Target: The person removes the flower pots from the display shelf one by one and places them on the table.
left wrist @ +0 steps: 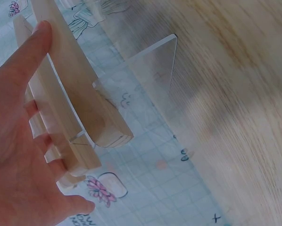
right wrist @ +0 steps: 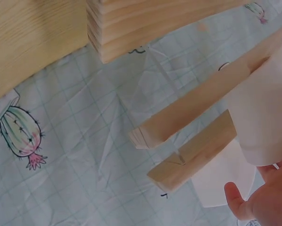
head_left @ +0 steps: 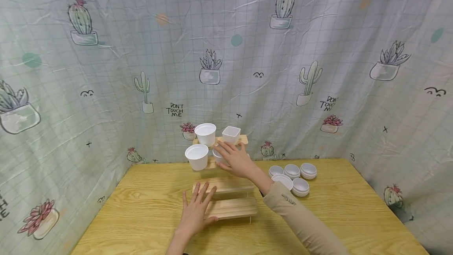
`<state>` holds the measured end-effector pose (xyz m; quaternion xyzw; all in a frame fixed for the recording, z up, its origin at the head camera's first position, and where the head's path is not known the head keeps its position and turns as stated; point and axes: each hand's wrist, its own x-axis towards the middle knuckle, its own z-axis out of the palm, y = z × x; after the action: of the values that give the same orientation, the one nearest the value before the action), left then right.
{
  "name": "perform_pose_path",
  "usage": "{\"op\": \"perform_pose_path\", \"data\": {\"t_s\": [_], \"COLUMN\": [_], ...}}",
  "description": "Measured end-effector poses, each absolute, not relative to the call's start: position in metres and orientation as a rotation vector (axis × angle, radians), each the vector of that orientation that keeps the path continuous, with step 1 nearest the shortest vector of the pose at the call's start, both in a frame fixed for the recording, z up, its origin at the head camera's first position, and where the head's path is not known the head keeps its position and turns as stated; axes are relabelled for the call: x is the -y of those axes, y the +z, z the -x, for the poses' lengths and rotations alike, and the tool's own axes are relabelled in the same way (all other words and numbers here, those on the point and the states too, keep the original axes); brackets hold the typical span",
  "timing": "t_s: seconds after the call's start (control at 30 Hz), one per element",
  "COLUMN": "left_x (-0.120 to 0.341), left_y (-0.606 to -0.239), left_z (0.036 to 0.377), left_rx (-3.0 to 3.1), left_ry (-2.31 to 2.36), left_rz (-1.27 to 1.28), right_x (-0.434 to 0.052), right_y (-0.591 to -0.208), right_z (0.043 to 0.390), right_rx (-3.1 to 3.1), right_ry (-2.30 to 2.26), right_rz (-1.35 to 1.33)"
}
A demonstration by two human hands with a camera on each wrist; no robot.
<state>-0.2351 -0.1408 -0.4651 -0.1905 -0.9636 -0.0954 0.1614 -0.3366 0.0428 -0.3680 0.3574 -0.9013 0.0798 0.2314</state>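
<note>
Resting under right hand (head_left: 236, 162): small white cup (head_left: 218, 156)

Makeshift studio: cactus-print backdrop (head_left: 247, 50), wooden table (head_left: 141, 207)

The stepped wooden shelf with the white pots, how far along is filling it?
Three white plastic pots stand on the stepped wooden shelf: a round one and a square one on top, a round one below. The right hand rests on a fourth; the left hand lies flat on the lowest step. Both lower steps are bare; white saucers wait beside it.
</note>
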Motion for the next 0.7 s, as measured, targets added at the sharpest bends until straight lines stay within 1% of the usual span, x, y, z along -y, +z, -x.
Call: {"op": "perform_pose_path", "data": {"t_s": [0.7], "left_x": [0.1418], "left_y": [-0.4675], "left_z": [0.2359], "left_rx": [2.719], "left_ry": [-0.263], "left_rz": [0.546], "right_x": [-0.046], "right_y": [-0.3667], "right_z": [0.3358], "right_rx": [2.436], "right_ry": [0.177], "right_rz": [-0.999]}}
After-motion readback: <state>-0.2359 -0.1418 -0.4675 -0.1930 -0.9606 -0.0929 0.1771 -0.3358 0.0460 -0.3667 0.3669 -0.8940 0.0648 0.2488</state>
